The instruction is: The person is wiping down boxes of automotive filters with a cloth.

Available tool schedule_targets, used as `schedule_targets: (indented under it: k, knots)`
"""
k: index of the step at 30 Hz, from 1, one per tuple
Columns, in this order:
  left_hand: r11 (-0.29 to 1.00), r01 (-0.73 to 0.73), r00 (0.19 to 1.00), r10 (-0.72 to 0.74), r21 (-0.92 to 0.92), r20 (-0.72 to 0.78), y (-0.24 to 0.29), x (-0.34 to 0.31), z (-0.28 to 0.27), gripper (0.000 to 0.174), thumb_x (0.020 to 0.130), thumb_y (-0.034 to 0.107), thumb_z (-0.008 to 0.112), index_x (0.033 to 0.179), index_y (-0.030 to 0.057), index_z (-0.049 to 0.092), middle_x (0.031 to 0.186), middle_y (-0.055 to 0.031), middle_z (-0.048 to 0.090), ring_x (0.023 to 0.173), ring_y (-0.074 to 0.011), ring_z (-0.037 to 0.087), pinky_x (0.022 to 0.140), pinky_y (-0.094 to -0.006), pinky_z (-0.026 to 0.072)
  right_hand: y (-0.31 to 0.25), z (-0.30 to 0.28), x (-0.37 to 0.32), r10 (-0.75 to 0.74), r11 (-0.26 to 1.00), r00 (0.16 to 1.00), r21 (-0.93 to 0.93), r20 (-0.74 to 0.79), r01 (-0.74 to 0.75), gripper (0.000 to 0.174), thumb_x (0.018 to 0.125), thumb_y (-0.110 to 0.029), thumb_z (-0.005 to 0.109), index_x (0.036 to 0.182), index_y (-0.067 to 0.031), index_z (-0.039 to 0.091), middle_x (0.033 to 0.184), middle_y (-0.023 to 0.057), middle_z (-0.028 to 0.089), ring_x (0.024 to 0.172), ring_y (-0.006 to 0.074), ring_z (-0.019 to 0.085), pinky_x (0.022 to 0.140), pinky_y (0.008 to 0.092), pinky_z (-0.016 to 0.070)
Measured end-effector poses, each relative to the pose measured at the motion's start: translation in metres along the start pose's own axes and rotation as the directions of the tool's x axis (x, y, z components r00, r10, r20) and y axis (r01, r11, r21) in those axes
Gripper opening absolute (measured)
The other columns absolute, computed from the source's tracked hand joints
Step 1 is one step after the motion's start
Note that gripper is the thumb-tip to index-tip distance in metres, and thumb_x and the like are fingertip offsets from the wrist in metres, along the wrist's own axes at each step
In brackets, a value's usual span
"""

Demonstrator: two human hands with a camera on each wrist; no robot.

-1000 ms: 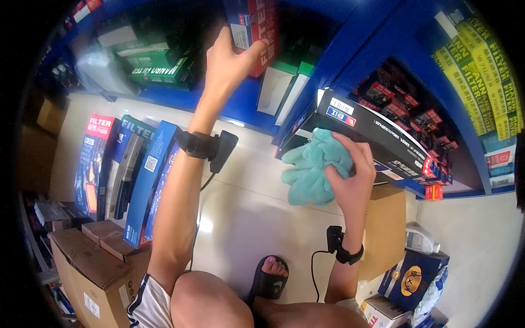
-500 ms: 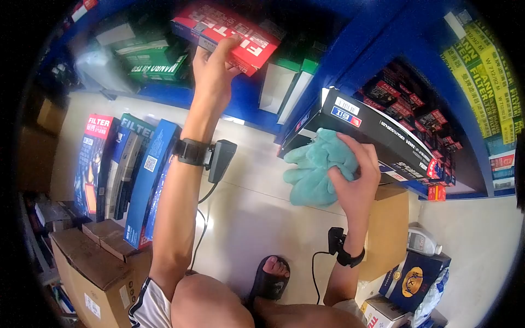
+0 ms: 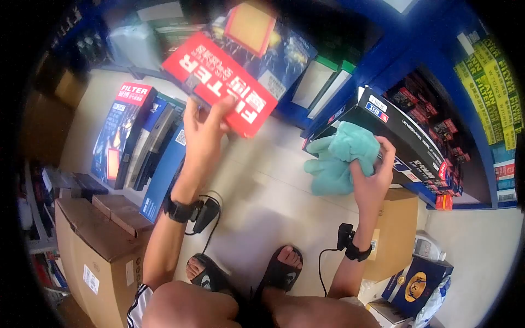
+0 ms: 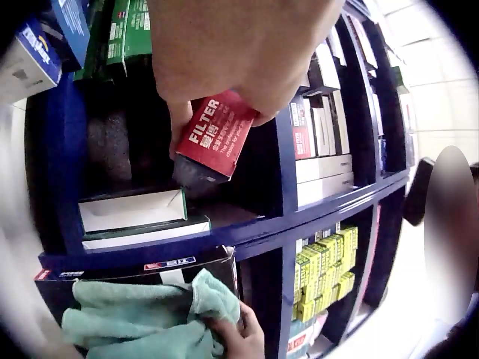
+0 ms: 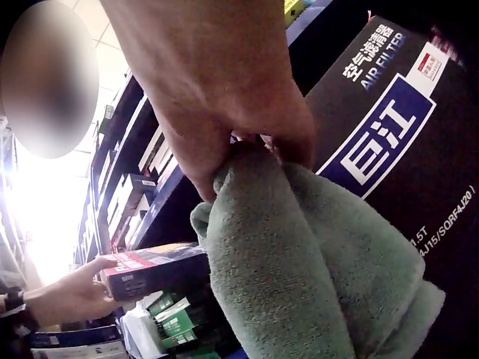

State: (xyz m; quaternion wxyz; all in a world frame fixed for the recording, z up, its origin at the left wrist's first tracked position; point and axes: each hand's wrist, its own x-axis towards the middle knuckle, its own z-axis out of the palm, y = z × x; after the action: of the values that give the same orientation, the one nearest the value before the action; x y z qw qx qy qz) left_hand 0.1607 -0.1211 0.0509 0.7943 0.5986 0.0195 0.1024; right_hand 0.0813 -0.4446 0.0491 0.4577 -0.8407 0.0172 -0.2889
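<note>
My left hand [image 3: 205,131] grips a red and dark blue air filter box [image 3: 243,68] by its red end, thumb on the printed face. The box is tilted in front of the shelves, its picture side facing up. In the left wrist view the box's red end [image 4: 217,131] shows between thumb and fingers. My right hand [image 3: 374,172] pinches a bunched teal cloth [image 3: 342,158], which hangs in loose folds. Behind the cloth stands a large black air filter box [image 3: 404,131], leaning against the blue shelf; the cloth covers part of it.
Several filter boxes [image 3: 123,134] stand on the floor at the left, behind a brown carton [image 3: 101,246]. Blue shelving [image 3: 402,65] holds small red boxes and yellow boxes [image 3: 486,87]. At the right are another carton [image 3: 394,235], a grey-white bottle [image 3: 429,246] and a dark blue box [image 3: 418,287].
My left hand has drawn the filter box out from the shelf, nearer to me, and turned it so its picture side shows. The right hand keeps its hold on the cloth.
</note>
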Motion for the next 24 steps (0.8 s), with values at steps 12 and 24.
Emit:
schedule_targets:
  k: [12,24]
  knots:
    - [0.970,0.239,0.971,-0.238,-0.042,0.025,-0.034,-0.111,-0.043,0.047,0.105,0.015,0.073,0.145,0.0043,0.050,0.132,-0.0135,0.072,0.114,-0.0231,0.076,0.090,-0.0429,0.0691,-0.056,0.035,-0.053,0.067,0.958,0.994,0.274,0.089,-0.089,0.054,0.087,0.006,0.074,0.139,-0.0024,0.063,0.130,0.0129,0.071,0.113,0.0220,0.073,0.099,0.0348,0.0575]
    - [0.933,0.344,0.933,-0.329,-0.101,0.145,-0.079,-0.147,-0.075,0.058,0.100,-0.001,0.072,0.153,0.0026,0.048,0.141,-0.0098,0.067,0.128,-0.0179,0.067,0.106,-0.0380,0.0579,-0.031,0.119,-0.120,-0.319,0.948,0.874,0.108,0.366,0.301,0.045,0.083,-0.003,0.082,0.127,-0.0125,0.078,0.121,0.0100,0.070,0.100,0.0335,0.072,0.087,0.0435,0.0589]
